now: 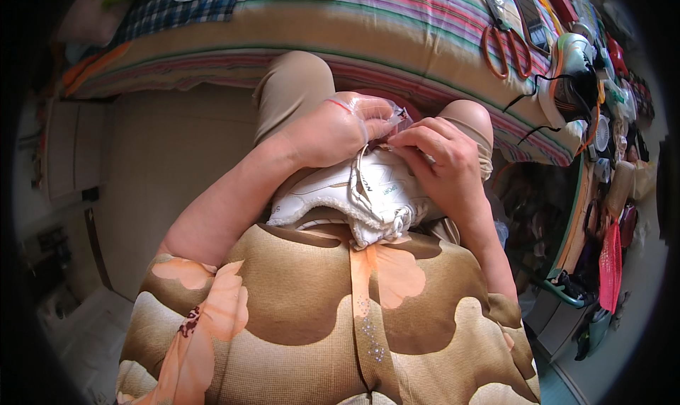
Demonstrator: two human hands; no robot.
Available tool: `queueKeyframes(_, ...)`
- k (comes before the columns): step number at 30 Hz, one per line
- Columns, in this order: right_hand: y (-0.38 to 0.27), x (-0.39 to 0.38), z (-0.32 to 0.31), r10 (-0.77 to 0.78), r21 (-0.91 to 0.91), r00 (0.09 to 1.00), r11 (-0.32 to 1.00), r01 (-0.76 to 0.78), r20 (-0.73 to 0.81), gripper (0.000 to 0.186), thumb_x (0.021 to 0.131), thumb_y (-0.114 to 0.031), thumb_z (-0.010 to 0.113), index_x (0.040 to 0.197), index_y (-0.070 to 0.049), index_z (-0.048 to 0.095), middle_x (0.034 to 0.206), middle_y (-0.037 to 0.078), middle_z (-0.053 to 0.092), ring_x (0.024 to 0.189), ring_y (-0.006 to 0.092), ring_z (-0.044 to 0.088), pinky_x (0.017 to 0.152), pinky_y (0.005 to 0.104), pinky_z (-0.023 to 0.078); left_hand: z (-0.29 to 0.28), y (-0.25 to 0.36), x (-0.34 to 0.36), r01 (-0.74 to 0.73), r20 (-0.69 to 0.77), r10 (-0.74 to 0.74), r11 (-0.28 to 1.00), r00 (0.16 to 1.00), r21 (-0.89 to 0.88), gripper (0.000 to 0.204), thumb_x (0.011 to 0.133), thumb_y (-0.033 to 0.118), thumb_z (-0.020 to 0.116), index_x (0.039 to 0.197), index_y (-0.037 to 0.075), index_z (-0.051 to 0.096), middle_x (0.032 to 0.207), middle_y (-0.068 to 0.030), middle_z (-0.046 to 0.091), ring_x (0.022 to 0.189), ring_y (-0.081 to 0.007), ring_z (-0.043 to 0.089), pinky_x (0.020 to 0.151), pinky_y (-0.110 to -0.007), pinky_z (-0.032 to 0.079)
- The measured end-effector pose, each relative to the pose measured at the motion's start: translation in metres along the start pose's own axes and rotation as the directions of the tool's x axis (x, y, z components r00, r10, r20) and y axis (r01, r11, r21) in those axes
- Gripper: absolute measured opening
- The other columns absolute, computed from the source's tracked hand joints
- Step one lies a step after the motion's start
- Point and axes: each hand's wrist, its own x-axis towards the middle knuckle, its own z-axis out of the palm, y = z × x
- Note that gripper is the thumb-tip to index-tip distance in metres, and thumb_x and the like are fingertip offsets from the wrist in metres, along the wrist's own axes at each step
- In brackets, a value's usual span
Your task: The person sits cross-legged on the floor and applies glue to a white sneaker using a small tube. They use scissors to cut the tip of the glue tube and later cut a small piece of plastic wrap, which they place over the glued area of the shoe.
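A white lace-up sports shoe (322, 189) with a fleecy lining lies across my lap, its opening towards my body and its laces hanging over the side. Just beyond it my left hand (343, 125) is closed on a crinkled piece of clear plastic (401, 117). A thin red line crosses the back of that hand. My right hand (446, 150) meets it from the other side, thumb and fingers pinched together at the shoe's far edge. Whatever sits between the right fingertips is too small and hidden to make out.
Ahead stands a bed with a striped cover (397, 23). On its right side lie orange-handled scissors (506, 51), a dark phone (531, 19) and another sneaker (567, 79) with loose black laces. A pink mesh bag (610, 267) hangs at far right among clutter.
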Motion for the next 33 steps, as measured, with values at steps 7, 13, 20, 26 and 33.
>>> queueKeyframes(7, 0.001, 0.001, 0.003, 0.005, -0.093, 1.0, 0.996, -0.006, -0.017, 0.008, 0.075, -0.009, 0.071, 0.08, -0.008, 0.064, 0.077, 0.006, 0.064, 0.071, 0.0241, 0.063, 0.063, 0.0336, 0.051, -0.002, 0.0, 0.0, -0.009, 0.019, 0.009, 1.0, 1.0, 0.012, 0.02, 0.096, 0.016, 0.056, 0.102, -0.002, 0.062, 0.095, -0.0036, 0.063, 0.087, -0.011, 0.056, 0.079, -0.025, 0.045)
queueKeyframes(13, -0.003, -0.003, -0.001, 0.118, 0.034, 0.992, 0.993, -0.116, -0.041, 0.009, 0.075, -0.009, 0.071, 0.078, -0.008, 0.063, 0.075, 0.006, 0.064, 0.07, 0.0239, 0.063, 0.062, 0.0334, 0.05, 0.0, -0.002, 0.001, -0.008, 0.04, 0.011, 0.998, 0.999, -0.067, 0.016, 0.097, 0.014, 0.053, 0.094, 0.001, 0.061, 0.084, -0.0006, 0.059, 0.077, -0.0082, 0.053, 0.072, -0.023, 0.045)
queueKeyframes(20, -0.003, -0.005, -0.004, -0.06, -0.139, 0.998, 0.988, 0.061, 0.015, 0.011, 0.075, -0.011, 0.071, 0.077, -0.008, 0.061, 0.073, 0.005, 0.062, 0.069, 0.0235, 0.062, 0.06, 0.0336, 0.049, 0.0, -0.004, 0.005, -0.041, 0.054, 0.043, 0.998, 0.998, -0.043, 0.015, 0.097, 0.013, 0.052, 0.093, 0.002, 0.06, 0.082, -0.0003, 0.058, 0.074, -0.0081, 0.052, 0.071, -0.023, 0.045)
queueKeyframes(26, -0.005, -0.006, -0.001, -0.045, -0.16, 0.999, 0.986, 0.045, 0.004, 0.011, 0.074, -0.01, 0.072, 0.078, -0.007, 0.061, 0.073, 0.005, 0.063, 0.067, 0.024, 0.063, 0.06, 0.0331, 0.05, 0.004, -0.004, -0.001, -0.038, -0.021, 0.036, 0.996, 0.999, -0.079, 0.015, 0.097, 0.014, 0.053, 0.094, 0.001, 0.061, 0.083, -0.0003, 0.059, 0.075, -0.0086, 0.053, 0.071, -0.024, 0.045)
queueKeyframes(33, -0.004, -0.005, 0.004, -0.023, -0.194, 0.999, 0.981, 0.016, -0.035, 0.012, 0.075, -0.011, 0.071, 0.079, -0.008, 0.06, 0.072, 0.005, 0.061, 0.067, 0.0232, 0.063, 0.06, 0.0331, 0.049, 0.002, -0.002, 0.0, -0.048, -0.004, 0.047, 0.998, 0.999, -0.051, 0.017, 0.096, 0.016, 0.055, 0.095, 0.0, 0.062, 0.085, -0.0034, 0.062, 0.078, -0.0106, 0.053, 0.073, -0.026, 0.045)
